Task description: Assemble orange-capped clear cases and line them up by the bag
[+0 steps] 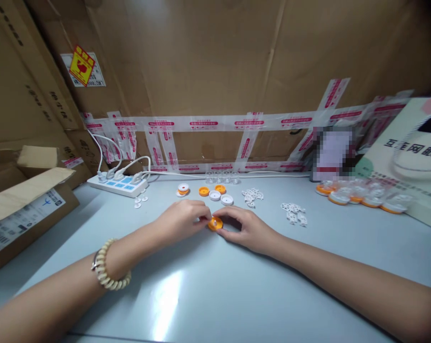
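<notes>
A small orange disc (pixel 215 223) lies on the pale blue table (pixel 201 286), between my two hands. My left hand (pixel 181 219) has its fingers pinched together at the disc's left edge, possibly on a tiny white piece. From the other side, my right hand (pixel 244 226) curls round the disc and steadies it. A beaded bracelet (pixel 108 274) sits on my left wrist. Just behind the hands lie loose orange discs (pixel 203 191) and white discs (pixel 226 199).
Two heaps of small white gear-like pieces (pixel 253 195) (pixel 294 213) lie right of centre. A row of finished orange-and-clear parts (pixel 358 195) sits at the far right. A white power strip (pixel 117 185) and cardboard boxes (pixel 22 209) stand on the left; a taped cardboard wall (pixel 219 71) closes the back.
</notes>
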Tool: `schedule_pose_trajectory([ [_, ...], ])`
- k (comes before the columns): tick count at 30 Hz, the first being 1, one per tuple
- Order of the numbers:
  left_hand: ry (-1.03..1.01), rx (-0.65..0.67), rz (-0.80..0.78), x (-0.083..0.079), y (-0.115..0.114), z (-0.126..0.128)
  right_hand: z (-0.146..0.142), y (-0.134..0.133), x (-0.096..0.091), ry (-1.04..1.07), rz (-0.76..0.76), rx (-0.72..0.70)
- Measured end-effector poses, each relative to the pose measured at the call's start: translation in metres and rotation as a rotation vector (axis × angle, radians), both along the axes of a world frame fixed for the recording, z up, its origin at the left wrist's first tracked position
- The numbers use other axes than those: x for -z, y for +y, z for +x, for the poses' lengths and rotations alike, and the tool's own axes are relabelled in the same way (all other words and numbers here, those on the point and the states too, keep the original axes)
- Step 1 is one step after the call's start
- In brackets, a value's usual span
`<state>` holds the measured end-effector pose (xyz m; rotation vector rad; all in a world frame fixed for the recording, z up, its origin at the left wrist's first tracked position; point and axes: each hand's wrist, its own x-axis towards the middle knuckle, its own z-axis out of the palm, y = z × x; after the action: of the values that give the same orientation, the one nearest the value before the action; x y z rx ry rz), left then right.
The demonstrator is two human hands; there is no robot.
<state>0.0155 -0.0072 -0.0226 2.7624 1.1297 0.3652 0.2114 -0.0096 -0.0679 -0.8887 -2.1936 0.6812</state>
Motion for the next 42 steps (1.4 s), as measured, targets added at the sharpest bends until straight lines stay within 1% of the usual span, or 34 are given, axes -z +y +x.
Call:
schedule_pose_trajectory([
  [3, 0.017, 0.04, 0.077, 0.012, -0.001, 0.003, -0.001, 0.0, 0.0, -0.001, -0.024, -0.005],
  [5, 0.026, 0.063, 0.124, 0.017, -0.001, 0.002, -0.001, 0.0, 0.0, 0.003, -0.033, -0.002],
  [8, 0.026, 0.098, 0.184, 0.02, 0.001, 0.001, 0.0, 0.001, 0.001, 0.002, -0.029, -0.008],
  [10, 0.027, 0.116, 0.193, 0.019, 0.001, 0.0, 0.001, 0.001, 0.002, 0.005, -0.023, -0.004],
  [18, 0.078, 0.13, 0.044, 0.009, -0.001, 0.001, 0.002, 0.002, 0.004, 0.027, -0.026, 0.003],
  [20, 0.041, 0.154, -0.025, 0.003, 0.0, 0.0, 0.002, 0.002, 0.004, 0.027, -0.022, 0.004],
  [22, -0.043, 0.162, -0.092, -0.006, 0.002, -0.004, 0.001, 0.002, 0.005, 0.024, -0.024, 0.011],
  [23, -0.082, 0.146, -0.11, -0.011, 0.003, -0.007, 0.001, 0.002, 0.005, 0.023, -0.028, 0.017],
  [25, -0.095, 0.056, -0.092, -0.024, 0.008, -0.017, 0.001, 0.001, 0.004, 0.018, -0.04, 0.033],
  [27, 0.05, -0.062, -0.118, -0.036, 0.013, -0.03, 0.001, 0.001, 0.003, 0.01, -0.049, 0.045],
  [30, 0.319, -0.182, -0.274, -0.046, 0.02, -0.048, 0.001, 0.0, 0.002, -0.003, -0.058, 0.04],
  [32, 0.4, -0.216, -0.355, -0.046, 0.022, -0.054, 0.002, 0.0, 0.001, -0.003, -0.06, 0.038],
  [35, 0.441, -0.22, -0.441, -0.041, 0.022, -0.053, 0.002, 0.0, 0.0, 0.018, -0.062, 0.05],
  [38, 0.443, -0.225, -0.479, -0.035, 0.023, -0.049, 0.002, 0.0, 0.0, 0.034, -0.071, 0.058],
  [42, 0.423, -0.224, -0.494, -0.034, 0.025, -0.049, 0.003, -0.001, -0.001, 0.047, -0.087, 0.064],
])
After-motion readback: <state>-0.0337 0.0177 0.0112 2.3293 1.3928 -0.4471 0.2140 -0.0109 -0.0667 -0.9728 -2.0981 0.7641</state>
